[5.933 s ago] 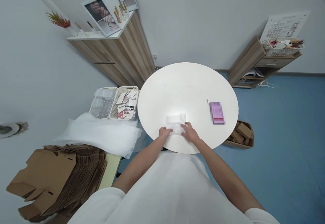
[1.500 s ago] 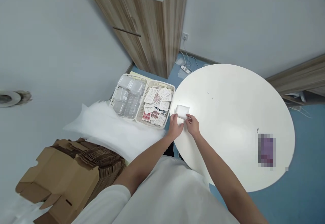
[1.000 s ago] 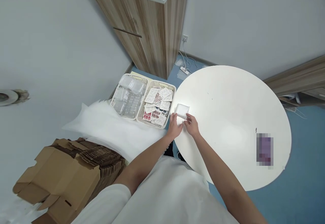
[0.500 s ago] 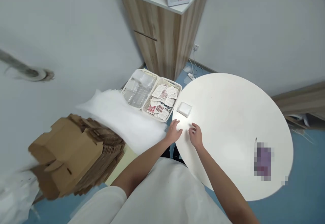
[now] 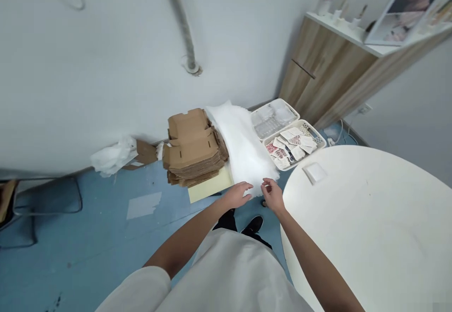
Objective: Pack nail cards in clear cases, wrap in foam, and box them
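Note:
My left hand (image 5: 239, 194) hovers with its fingers apart and nothing in it, near the lower end of a pile of white foam sheets (image 5: 240, 137). Beside it, my right hand (image 5: 273, 195) is also empty, its fingers loosely curved and apart. Left of the foam lies a stack of flat brown cardboard boxes (image 5: 192, 149). Past the foam, one white basket (image 5: 296, 165) holds printed cards, and another basket (image 5: 274, 117) holds clear plastic packs. A small white packet (image 5: 315, 173) rests on the round white table (image 5: 370, 236) to my right.
A wooden cabinet (image 5: 328, 74) with a picture frame (image 5: 406, 10) on top stands in the corner. Along the wall at left are a plastic bag (image 5: 116, 155) and a small carton (image 5: 145, 154). A metal-framed chair (image 5: 52, 213) sits at the far left.
My view has swung left, from the table toward the cardboard stack and foam sheets. My hands have gone from over the table edge to in front of the foam, still empty.

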`<state>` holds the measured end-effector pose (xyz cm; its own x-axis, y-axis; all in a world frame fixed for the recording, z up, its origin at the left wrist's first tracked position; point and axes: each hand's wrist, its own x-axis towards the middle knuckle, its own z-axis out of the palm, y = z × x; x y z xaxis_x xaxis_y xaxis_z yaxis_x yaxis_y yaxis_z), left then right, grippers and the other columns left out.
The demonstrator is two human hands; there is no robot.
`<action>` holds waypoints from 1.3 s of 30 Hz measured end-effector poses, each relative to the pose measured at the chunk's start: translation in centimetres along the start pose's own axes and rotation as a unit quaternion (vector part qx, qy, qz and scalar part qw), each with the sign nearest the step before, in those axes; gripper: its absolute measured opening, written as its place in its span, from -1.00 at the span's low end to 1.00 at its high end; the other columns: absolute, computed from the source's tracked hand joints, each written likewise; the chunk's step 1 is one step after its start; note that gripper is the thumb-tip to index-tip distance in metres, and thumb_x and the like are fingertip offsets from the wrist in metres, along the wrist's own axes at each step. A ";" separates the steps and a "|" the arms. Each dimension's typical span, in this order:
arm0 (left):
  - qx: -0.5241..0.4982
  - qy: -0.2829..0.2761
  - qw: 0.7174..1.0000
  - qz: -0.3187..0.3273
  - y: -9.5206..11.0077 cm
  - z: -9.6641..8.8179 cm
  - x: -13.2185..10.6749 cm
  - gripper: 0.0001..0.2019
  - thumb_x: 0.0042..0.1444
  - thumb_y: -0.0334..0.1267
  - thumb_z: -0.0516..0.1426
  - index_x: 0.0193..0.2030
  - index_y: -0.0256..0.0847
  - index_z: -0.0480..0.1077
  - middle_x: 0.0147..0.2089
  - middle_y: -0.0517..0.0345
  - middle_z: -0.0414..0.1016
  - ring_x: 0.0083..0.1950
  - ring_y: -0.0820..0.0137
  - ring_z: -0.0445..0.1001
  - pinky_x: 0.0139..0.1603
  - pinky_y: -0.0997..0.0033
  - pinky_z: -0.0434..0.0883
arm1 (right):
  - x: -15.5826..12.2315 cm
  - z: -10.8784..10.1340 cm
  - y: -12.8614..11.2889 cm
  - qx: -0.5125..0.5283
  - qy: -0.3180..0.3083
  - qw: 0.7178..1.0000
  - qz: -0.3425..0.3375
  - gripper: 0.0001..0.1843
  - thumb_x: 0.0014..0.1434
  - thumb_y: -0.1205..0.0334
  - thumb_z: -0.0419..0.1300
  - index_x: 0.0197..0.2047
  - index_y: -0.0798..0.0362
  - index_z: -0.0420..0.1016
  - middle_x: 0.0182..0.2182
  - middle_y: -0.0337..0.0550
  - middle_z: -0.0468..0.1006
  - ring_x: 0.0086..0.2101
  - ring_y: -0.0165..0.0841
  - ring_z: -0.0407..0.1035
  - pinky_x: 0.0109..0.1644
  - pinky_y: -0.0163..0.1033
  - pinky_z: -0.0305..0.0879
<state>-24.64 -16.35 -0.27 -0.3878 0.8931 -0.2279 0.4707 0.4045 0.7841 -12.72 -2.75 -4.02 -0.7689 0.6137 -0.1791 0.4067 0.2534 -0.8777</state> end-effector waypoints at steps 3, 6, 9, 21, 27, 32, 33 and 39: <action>0.044 0.075 0.996 0.030 -1.1 -4.9 -1.4 -0.69 0.04 -0.23 0.05 -0.04 -0.11 0.29 -0.02 0.09 0.33 0.00 0.32 0.32 0.01 0.38 0.26 | 3.1 2.0 -3.6 -0.059 -0.055 0.994 -0.070 -0.57 0.04 0.06 0.04 -0.03 0.05 0.25 -0.23 -0.07 0.41 -0.41 -0.36 0.31 -0.31 -0.21 0.28; 0.120 0.172 0.978 0.012 -3.0 -9.6 -2.3 -0.64 0.08 -0.19 0.00 0.04 -0.13 0.19 0.08 0.04 0.21 0.06 0.29 0.26 0.00 0.32 0.26 | 6.4 4.4 -7.6 -0.107 -0.066 0.983 -0.131 -0.53 0.03 0.06 0.07 0.01 0.03 0.23 -0.20 -0.07 0.38 -0.36 -0.35 0.31 -0.27 -0.19 0.27; 0.195 0.203 0.958 -0.059 -5.4 -13.3 -2.8 -0.63 0.08 -0.15 0.00 0.03 -0.16 0.19 0.02 0.01 0.26 0.03 0.22 0.27 -0.04 0.25 0.26 | 9.4 7.5 -11.9 -0.153 -0.055 0.971 -0.176 -0.52 0.02 0.08 0.09 0.02 0.02 0.22 -0.19 -0.09 0.36 -0.35 -0.36 0.30 -0.24 -0.20 0.26; 0.237 0.131 0.959 -0.084 -11.0 -17.0 -3.5 -0.76 0.14 -0.19 -0.09 -0.16 -0.18 0.30 -0.19 0.05 0.38 -0.15 0.28 0.36 -0.21 0.35 0.26 | 13.9 14.3 -18.2 -0.355 -0.032 0.927 -0.114 -0.78 0.02 0.36 -0.04 -0.21 0.07 0.25 -0.32 -0.08 0.40 -0.35 -0.31 0.28 -0.33 -0.27 0.11; 0.225 0.158 0.961 -0.033 -11.3 -17.7 -3.9 -0.63 0.08 -0.02 -0.04 -0.08 -0.21 0.28 -0.15 0.00 0.36 -0.11 0.23 0.33 -0.19 0.33 0.26 | 13.0 12.9 -19.5 -0.283 0.010 0.955 -0.088 -0.82 0.06 0.27 -0.16 -0.24 0.03 0.13 -0.49 -0.18 0.35 -0.52 -0.31 0.21 -0.44 -0.27 0.06; 0.242 0.176 0.954 0.024 -10.8 -18.3 -4.3 -0.70 0.13 -0.09 -0.08 -0.15 -0.19 0.34 -0.22 0.02 0.37 -0.17 0.28 0.35 -0.17 0.31 0.24 | 11.6 12.2 -21.7 -0.214 0.043 0.969 -0.118 -0.81 0.07 0.21 -0.19 -0.24 0.00 0.12 -0.52 -0.23 0.35 -0.54 -0.33 0.21 -0.44 -0.26 0.08; 0.248 0.181 0.951 0.036 -10.7 -18.3 -4.4 -0.70 0.16 -0.13 -0.11 -0.16 -0.19 0.35 -0.23 0.02 0.38 -0.18 0.30 0.35 -0.16 0.31 0.23 | 11.4 12.0 -22.0 -0.197 0.041 0.973 -0.112 -0.80 0.07 0.20 -0.17 -0.23 0.00 0.13 -0.52 -0.24 0.36 -0.54 -0.34 0.22 -0.44 -0.26 0.10; 0.263 0.212 0.937 0.093 -10.1 -18.1 -4.7 -0.70 0.19 -0.22 -0.15 -0.13 -0.17 0.35 -0.27 0.05 0.41 -0.19 0.34 0.34 -0.18 0.33 0.21 | 10.6 10.8 -22.7 -0.149 0.034 0.985 -0.081 -0.65 0.04 0.16 -0.09 -0.07 -0.02 0.21 -0.46 -0.24 0.47 -0.54 -0.38 0.29 -0.42 -0.25 0.21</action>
<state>-41.93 -28.17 3.38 -0.4874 0.8446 0.2216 0.8437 0.3902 0.3686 -35.46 -10.04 9.16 -0.8052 0.5929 -0.0087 0.4161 0.5546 -0.7206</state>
